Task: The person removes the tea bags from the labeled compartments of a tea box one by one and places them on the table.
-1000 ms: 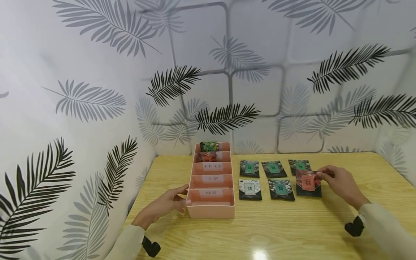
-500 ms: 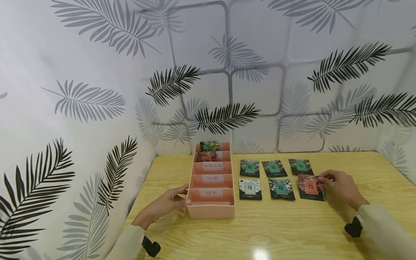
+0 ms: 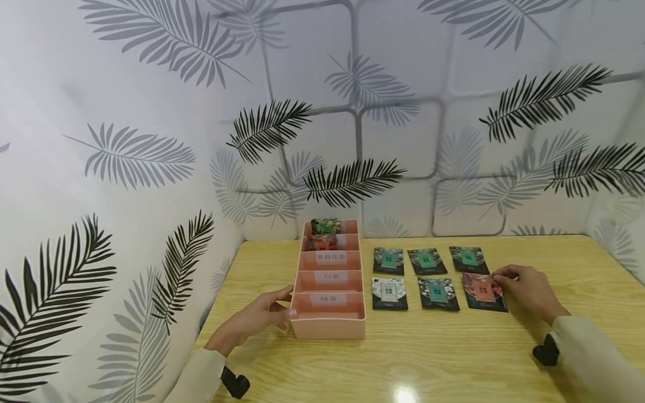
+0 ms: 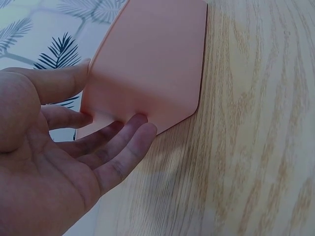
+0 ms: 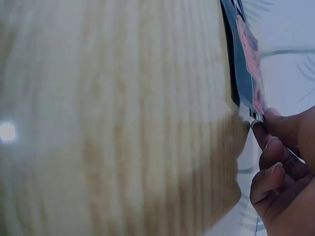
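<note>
My right hand (image 3: 526,288) pinches the right edge of a red and black tea sachet (image 3: 485,292) between thumb and fingertips. In the right wrist view this sachet (image 5: 248,66) appears edge-on, low over the tabletop. Around it lie two rows of other tea sachets, among them a white one (image 3: 389,294) and a green-labelled one (image 3: 437,294). My left hand (image 3: 257,314) touches the near left corner of a pink divided box (image 3: 328,328). In the left wrist view, its fingertips rest on the box's outer wall (image 4: 147,54), thumb at the edge.
Labelled compartments run from front to back in the box; the two farthest hold a green packet (image 3: 325,226) and a red packet (image 3: 321,242). The wooden table (image 3: 443,358) ends at a leaf-patterned wall covering (image 3: 403,134).
My right hand has moved the red sachet slightly right and towards me, lower in the near row. The left hand has stayed at the box.
</note>
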A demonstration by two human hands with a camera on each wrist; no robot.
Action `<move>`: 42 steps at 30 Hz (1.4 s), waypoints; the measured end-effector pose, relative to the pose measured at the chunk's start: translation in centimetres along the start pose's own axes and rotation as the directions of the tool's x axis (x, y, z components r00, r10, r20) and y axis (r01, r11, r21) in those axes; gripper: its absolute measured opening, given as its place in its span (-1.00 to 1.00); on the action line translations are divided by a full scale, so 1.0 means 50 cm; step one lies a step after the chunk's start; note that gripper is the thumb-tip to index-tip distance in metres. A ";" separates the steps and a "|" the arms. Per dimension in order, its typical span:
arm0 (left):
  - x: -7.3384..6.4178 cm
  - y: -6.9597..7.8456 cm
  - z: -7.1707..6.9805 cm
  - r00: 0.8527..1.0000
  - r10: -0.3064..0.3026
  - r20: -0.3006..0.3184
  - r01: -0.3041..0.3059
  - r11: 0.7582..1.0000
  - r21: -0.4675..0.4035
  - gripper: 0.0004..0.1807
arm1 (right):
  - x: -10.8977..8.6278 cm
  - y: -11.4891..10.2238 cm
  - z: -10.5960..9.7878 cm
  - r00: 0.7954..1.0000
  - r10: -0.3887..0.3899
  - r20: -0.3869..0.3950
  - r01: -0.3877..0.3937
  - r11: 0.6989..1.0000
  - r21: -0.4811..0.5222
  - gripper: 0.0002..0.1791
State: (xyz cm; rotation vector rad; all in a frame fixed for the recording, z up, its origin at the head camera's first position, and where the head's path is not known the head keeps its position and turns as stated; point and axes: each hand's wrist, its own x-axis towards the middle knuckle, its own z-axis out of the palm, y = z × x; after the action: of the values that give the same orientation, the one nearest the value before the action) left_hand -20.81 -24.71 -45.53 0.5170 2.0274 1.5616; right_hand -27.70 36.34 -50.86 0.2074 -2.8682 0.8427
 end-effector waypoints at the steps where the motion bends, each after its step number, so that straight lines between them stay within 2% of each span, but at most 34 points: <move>1: -0.001 0.000 -0.001 1.000 -0.001 0.000 0.001 1.000 0.002 -0.25 | 0.000 -0.002 0.000 1.000 -0.003 -0.005 0.003 1.000 0.004 -0.63; 11: -0.010 0.003 -0.006 0.999 -0.034 -0.027 0.034 0.999 0.024 -0.28 | 0.014 -0.032 -0.006 0.998 0.054 -0.028 -0.052 0.994 0.097 -0.52; 17: -0.012 0.003 -0.009 0.999 -0.036 -0.027 0.037 0.999 0.032 -0.26 | 0.038 -0.072 0.000 0.999 0.046 -0.026 -0.043 0.991 0.126 -0.49; 21: -0.010 0.001 -0.010 0.999 -0.033 -0.028 0.034 0.999 0.033 -0.26 | 0.060 -0.105 0.010 0.999 0.034 -0.002 -0.033 0.982 0.185 -0.48; 25: -0.009 0.001 -0.008 0.998 -0.039 -0.040 0.041 0.998 0.045 -0.26 | 0.087 -0.147 0.029 1.000 0.009 0.009 -0.011 0.975 0.224 -0.52; 32: -0.013 0.001 -0.009 0.998 -0.045 -0.038 0.046 0.998 0.040 -0.25 | 0.133 -0.241 0.066 0.997 -0.078 -0.008 0.078 0.964 0.253 -0.59; 35: -0.010 0.001 -0.009 0.999 -0.041 -0.029 0.043 0.998 0.044 -0.25 | 0.151 -0.279 0.080 0.996 -0.082 0.027 0.069 0.945 0.319 -0.61; 42: -0.003 0.003 -0.008 0.998 -0.041 -0.039 0.042 0.998 0.042 -0.22 | 0.193 -0.368 0.118 0.993 -0.104 0.057 0.075 0.920 0.385 -0.62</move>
State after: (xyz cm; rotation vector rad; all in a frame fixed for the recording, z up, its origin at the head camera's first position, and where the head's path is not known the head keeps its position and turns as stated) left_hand -20.95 -25.07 -45.27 0.4615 2.0902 1.5176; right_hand -34.57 16.90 -44.39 0.4187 -2.7056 1.3985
